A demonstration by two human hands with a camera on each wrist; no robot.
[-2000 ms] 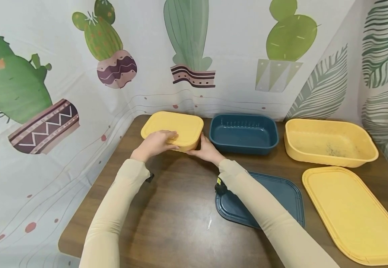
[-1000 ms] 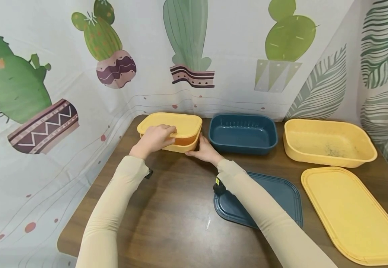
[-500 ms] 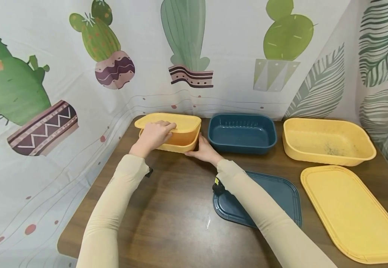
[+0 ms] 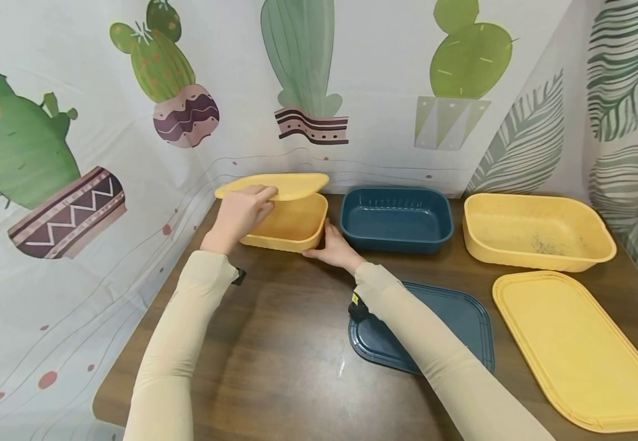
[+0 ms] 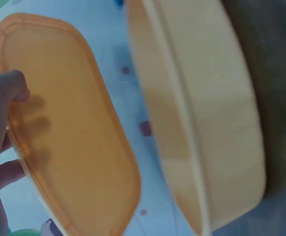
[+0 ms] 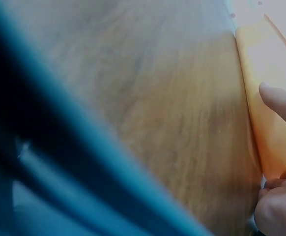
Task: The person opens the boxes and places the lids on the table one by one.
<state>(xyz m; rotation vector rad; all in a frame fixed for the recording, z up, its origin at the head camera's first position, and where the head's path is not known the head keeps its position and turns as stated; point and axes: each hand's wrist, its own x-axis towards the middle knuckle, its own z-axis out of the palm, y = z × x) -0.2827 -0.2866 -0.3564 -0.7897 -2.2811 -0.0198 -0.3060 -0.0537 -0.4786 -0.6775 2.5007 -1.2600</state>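
With thumb and fingers my left hand [image 4: 239, 214] pinches the front edge of a yellow lid [image 4: 291, 184]. The lid hangs tilted above a small yellow food container [image 4: 283, 242], apart from its rim. In the left wrist view my thumb lies on the lid's inner face [image 5: 79, 128], and the fingers show faintly through it. My right hand [image 4: 337, 247] holds the container's front right corner, thumb at the front wall and fingers along the right side. The right wrist view shows that thumb against the container wall [image 6: 268, 64]. The visible inside of the container is bare.
A dark blue container [image 4: 396, 220] stands close to the right of my right hand, with a larger yellow container [image 4: 539, 236] beyond it. A blue lid [image 4: 451, 318] lies partly under my right forearm. A large yellow lid [image 4: 578, 349] lies on the wooden table [image 4: 275, 367]. Behind hangs a cactus-print cloth [image 4: 374, 79].
The small yellow lid was seated on its container; my left hand has raised its front edge, then lifted it off, up and slightly left. My right hand stays at the corner.
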